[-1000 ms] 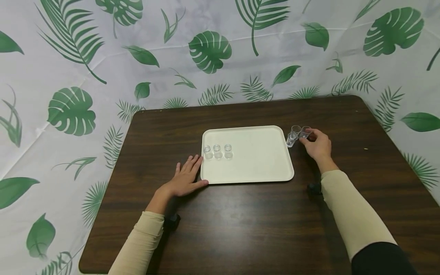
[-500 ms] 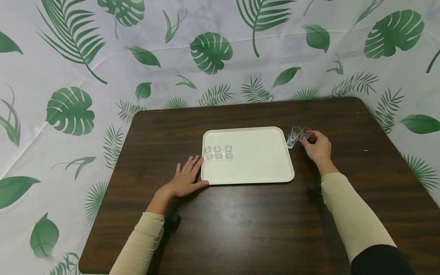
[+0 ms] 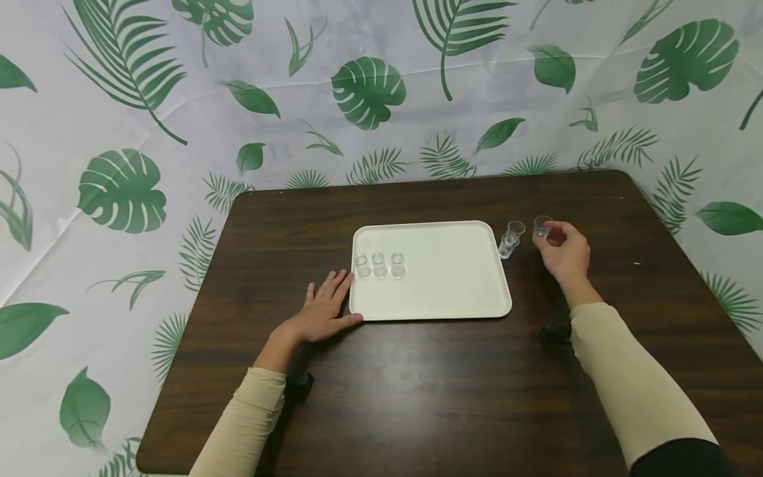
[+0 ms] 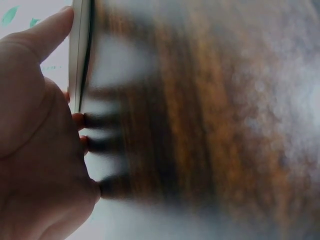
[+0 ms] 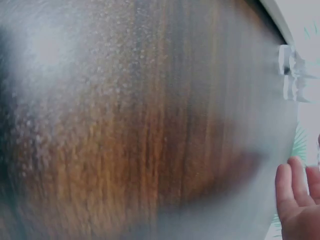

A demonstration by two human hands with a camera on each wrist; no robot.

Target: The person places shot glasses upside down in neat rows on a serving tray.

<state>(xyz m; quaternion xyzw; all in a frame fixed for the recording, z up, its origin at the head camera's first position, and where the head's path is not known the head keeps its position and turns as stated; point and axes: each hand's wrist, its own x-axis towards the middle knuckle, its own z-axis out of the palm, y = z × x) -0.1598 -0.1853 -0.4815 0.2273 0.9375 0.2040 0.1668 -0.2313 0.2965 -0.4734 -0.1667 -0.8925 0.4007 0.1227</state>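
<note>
My right hand pinches a small clear shot glass between thumb and fingers, to the right of the tray. In the right wrist view only part of that hand shows, at the lower right edge. My left hand lies with fingers spread at the near left corner of the white tray, the thumb on its rim. The left wrist view has the palm beside the tray's edge. Three clear shot glasses stand in a row on the tray's left part.
Just off the tray's right edge, two more clear glasses stand close together on the dark wooden table. A white cloth with green leaf prints hangs behind the table's far edge.
My right hand has moved right with the shot glass, away from the two glasses beside the tray. The left hand and the tray have stayed in place.
</note>
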